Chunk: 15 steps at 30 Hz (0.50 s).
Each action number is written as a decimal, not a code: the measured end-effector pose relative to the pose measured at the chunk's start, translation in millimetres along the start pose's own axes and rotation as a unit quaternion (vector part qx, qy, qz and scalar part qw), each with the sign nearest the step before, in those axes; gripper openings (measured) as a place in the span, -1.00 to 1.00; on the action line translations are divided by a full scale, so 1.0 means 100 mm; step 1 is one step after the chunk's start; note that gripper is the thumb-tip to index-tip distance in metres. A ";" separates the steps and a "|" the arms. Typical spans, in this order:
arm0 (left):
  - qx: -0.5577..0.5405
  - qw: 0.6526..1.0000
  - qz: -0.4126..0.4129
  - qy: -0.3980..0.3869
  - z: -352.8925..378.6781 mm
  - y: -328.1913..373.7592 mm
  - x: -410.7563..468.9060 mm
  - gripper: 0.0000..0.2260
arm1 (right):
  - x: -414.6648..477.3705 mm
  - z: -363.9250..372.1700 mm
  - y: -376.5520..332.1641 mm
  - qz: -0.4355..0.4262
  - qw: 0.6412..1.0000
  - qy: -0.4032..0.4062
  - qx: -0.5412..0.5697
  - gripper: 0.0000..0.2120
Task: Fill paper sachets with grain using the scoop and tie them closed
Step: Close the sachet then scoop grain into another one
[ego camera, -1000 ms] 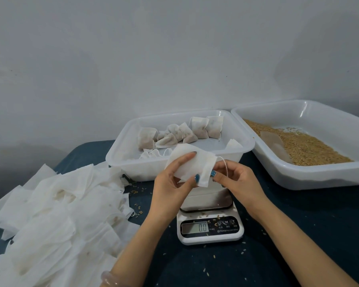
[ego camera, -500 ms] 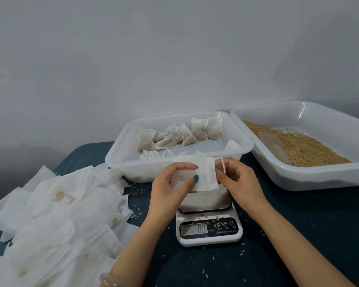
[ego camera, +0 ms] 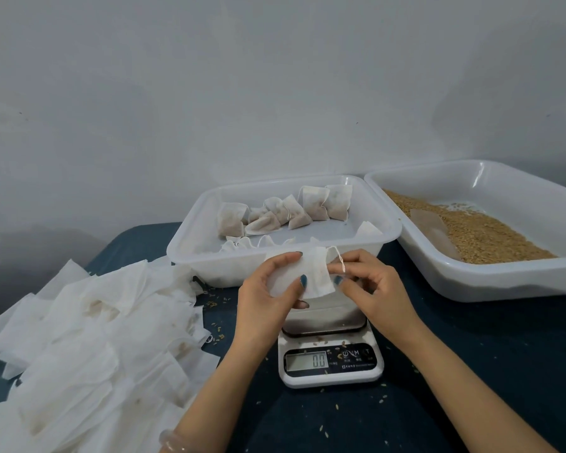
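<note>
Seen from the head camera, the sachet [ego camera: 303, 276] is a flat, thin white paper pouch, limp and with no bulge to it, and a fine white drawstring [ego camera: 340, 258] loops out at its upper right corner. It is held in the air over the platform of the scale [ego camera: 329, 358], just in front of the near wall of the middle tray [ego camera: 190, 243]. The left hand [ego camera: 265, 305] pinches the sachet's left half between thumb and curled fingers. The right hand [ego camera: 370, 286] pinches its right edge with thumb and forefinger, beside the string. The middle tray holds a cluster of filled sachets [ego camera: 294, 212] toward its back and a few crumpled white ones near its front. The right tray [ego camera: 471, 282] holds tan grain [ego camera: 481, 233], with a translucent scoop [ego camera: 435, 230] lying in it. A heap of empty sachets [ego camera: 89, 338] covers the left of the dark table [ego camera: 471, 371], where stray grains lie scattered. The scale's display reads 0.0. The held sachet's long axis runs roughly left to right, tipped slightly down on the right, with its drawstring end pointing right.
</note>
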State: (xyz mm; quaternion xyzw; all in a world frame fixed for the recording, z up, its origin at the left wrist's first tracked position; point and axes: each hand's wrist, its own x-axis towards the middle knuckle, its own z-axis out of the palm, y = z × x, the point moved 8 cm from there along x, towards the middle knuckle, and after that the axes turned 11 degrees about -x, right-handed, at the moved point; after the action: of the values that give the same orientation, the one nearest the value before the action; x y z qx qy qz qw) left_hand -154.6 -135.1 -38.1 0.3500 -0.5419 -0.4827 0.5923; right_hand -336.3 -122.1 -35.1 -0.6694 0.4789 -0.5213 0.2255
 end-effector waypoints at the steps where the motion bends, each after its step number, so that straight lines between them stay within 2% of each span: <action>1: 0.001 1.000 -0.002 0.001 0.00 0.00 0.00 -0.71 | -0.01 0.01 -0.02 -0.008 1.000 -0.005 0.007 -0.79; 2: 0.001 1.000 -0.003 -0.001 0.00 0.00 0.00 -0.72 | -0.01 0.01 -0.05 -0.014 1.000 -0.011 0.006 -0.84; 5: -0.004 1.000 -0.003 -0.013 0.03 0.01 -0.01 -0.72 | -0.04 0.05 -0.06 -0.026 0.999 -0.023 -0.040 -0.77; 7: -0.001 1.000 -0.001 -0.015 0.04 0.02 -0.01 -0.72 | -0.04 0.07 -0.05 -0.025 0.997 -0.029 -0.062 -0.84; 11: 0.006 1.000 0.009 -0.013 0.04 0.05 -0.01 -0.74 | -0.03 0.07 -0.08 -0.034 0.997 -0.034 -0.060 -0.79; 15: 0.073 0.995 0.066 -0.011 0.02 0.17 -0.04 -0.77 | -0.03 0.06 -0.12 -0.060 0.994 -0.027 -0.091 -0.82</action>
State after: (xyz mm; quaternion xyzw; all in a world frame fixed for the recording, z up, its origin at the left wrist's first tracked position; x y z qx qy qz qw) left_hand -153.1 -126.4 -22.6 0.3503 -0.6044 -0.4056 0.5895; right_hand -326.0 -116.0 -29.2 -0.7284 0.4768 -0.4703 0.1447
